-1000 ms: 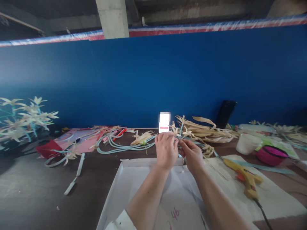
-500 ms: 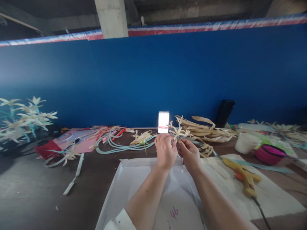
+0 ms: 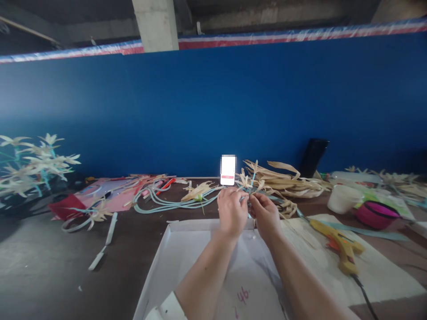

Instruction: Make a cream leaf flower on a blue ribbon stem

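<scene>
Both hands meet above the far edge of a shallow white box lid (image 3: 187,249). My left hand (image 3: 232,210) is closed, its thumb and fingers pinching the base of a pale corn-husk flower (image 3: 246,180). Close beside it, my right hand (image 3: 266,214) pinches the same flower low down, thumb against fingertips. The flower's petals point up above my fingers, with a bit of light-blue stem among them. Its lower part is hidden by my hands. Right behind the flower lies a heap of dried corn husks (image 3: 283,180).
A yellow glue gun (image 3: 347,249) rests on white paper at right, near a white cup (image 3: 343,198) and a magenta pouch (image 3: 376,214). Behind the hands stands a lit phone (image 3: 228,169). Light-blue tubing (image 3: 167,209) lies left; finished husk flowers (image 3: 40,164) stand at far left.
The flower has turned a little between my fingers, and its blue stem shows more. My hands have shifted very slightly; both keep their pinch.
</scene>
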`<state>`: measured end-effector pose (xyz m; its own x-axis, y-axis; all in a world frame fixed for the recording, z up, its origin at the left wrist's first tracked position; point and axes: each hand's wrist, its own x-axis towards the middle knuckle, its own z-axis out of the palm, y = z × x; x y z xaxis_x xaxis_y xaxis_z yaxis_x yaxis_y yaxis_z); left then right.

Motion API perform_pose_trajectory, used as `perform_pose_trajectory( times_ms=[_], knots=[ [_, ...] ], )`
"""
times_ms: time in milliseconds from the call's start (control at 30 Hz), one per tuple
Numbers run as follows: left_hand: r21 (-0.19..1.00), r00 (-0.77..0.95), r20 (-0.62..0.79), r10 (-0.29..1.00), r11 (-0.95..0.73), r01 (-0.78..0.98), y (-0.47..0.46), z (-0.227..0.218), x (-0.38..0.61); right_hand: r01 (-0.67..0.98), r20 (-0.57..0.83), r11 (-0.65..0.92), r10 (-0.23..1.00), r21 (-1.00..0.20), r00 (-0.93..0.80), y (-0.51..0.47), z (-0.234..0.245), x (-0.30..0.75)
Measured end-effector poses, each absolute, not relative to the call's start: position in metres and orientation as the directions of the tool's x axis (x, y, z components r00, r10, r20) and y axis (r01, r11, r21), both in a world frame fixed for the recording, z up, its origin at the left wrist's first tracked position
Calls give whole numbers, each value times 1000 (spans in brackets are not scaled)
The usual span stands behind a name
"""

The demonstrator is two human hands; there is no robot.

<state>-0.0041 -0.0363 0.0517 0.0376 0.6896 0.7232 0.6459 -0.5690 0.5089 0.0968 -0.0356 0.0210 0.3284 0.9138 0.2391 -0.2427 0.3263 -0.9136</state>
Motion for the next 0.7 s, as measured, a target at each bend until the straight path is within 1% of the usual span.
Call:
perform_pose_trajectory(
  times_ms=[200, 333, 467, 700],
  knots=[
    [457, 63, 724, 687, -546, 702, -39, 54, -7, -272, 229, 327, 914, -905, 336, -35, 21, 97],
    [428, 106, 736, 669, -581, 693, -37, 53, -9, -254, 232, 322, 916, -912, 328, -34, 20, 98],
    [459, 138, 718, 682, -613, 643, -33, 49, -10, -255, 229, 316, 920, -914, 318, -35, 21, 98],
    [484, 116, 697, 708, -584, 652, -31, 49, -10, -309, 230, 308, 937, -900, 264, -36, 22, 97]
  ],
)
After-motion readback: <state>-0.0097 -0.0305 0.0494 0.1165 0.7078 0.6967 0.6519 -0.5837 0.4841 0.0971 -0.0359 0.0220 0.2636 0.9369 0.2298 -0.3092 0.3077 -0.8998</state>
